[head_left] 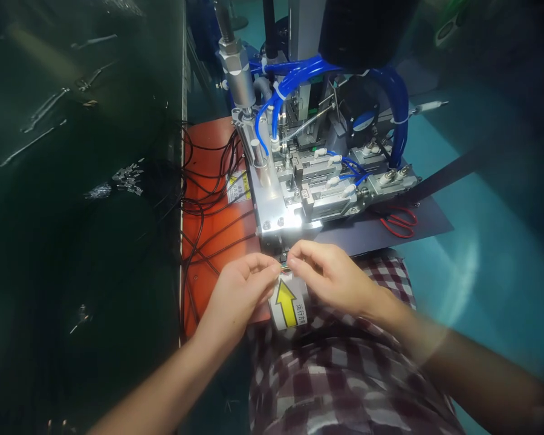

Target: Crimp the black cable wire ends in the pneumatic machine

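Just in front of the machine's lit metal block (276,211), my left hand (242,287) and my right hand (329,272) meet fingertip to fingertip. Each is closed in a pinch on thin wires (284,267), of which only short coloured ends show between the fingers. Finer detail of the wires is too small to make out. Directly below the fingertips is a white label (276,314) with a yellow arrow (286,302). Black cables (204,208) trail over the orange plate (236,241) beside my left hand.
Blue air hoses (308,69) arch over the machine's cylinders. Red-handled scissors (399,223) lie on the grey base plate (428,220) at the right. Small metal parts (129,177) and thin tools (45,110) are scattered on the dark table (95,254) to the left.
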`<state>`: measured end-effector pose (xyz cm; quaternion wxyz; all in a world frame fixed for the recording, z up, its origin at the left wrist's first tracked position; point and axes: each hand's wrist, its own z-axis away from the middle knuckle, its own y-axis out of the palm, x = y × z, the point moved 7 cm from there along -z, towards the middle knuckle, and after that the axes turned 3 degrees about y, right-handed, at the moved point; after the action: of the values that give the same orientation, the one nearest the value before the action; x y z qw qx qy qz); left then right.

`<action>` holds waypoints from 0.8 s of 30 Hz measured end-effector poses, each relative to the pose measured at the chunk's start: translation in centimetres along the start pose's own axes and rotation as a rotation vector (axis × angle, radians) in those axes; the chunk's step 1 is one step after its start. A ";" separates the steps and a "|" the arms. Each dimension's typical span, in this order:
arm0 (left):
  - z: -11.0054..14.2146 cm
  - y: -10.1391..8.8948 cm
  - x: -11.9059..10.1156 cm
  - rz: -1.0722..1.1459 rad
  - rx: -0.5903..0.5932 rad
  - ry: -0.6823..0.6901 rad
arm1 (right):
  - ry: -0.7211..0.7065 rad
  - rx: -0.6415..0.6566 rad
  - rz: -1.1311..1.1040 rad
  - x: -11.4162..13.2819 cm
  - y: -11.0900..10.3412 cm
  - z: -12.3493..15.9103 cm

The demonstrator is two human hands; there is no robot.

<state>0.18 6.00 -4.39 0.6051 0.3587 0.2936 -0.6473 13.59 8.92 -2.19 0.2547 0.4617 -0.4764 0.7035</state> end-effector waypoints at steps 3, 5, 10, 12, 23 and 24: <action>0.2 -0.1 0.1 -0.042 -0.013 -0.042 | -0.096 0.015 0.081 0.8 0.2 -0.3; 0.4 -0.1 0.0 -0.070 -0.010 -0.057 | -0.153 0.019 0.052 1.2 0.4 -0.3; 0.3 0.1 -1.3 -0.300 0.012 0.181 | -0.137 0.005 -0.207 0.3 0.5 0.0; 0.6 0.3 -2.3 -0.501 -0.045 0.436 | -0.058 -0.026 -0.296 -1.0 0.3 0.1; 0.8 1.2 -2.9 -1.111 -0.019 1.026 | 0.109 -0.081 -0.396 -4.4 -0.1 -1.1; 0.8 1.0 -2.9 -1.132 -0.022 1.029 | 0.114 -0.076 -0.398 -4.4 0.1 -1.2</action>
<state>1.12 6.94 -1.55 -0.0285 0.4040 0.6838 -0.6069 14.96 10.35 -6.32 0.4324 0.4962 -0.3870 0.6458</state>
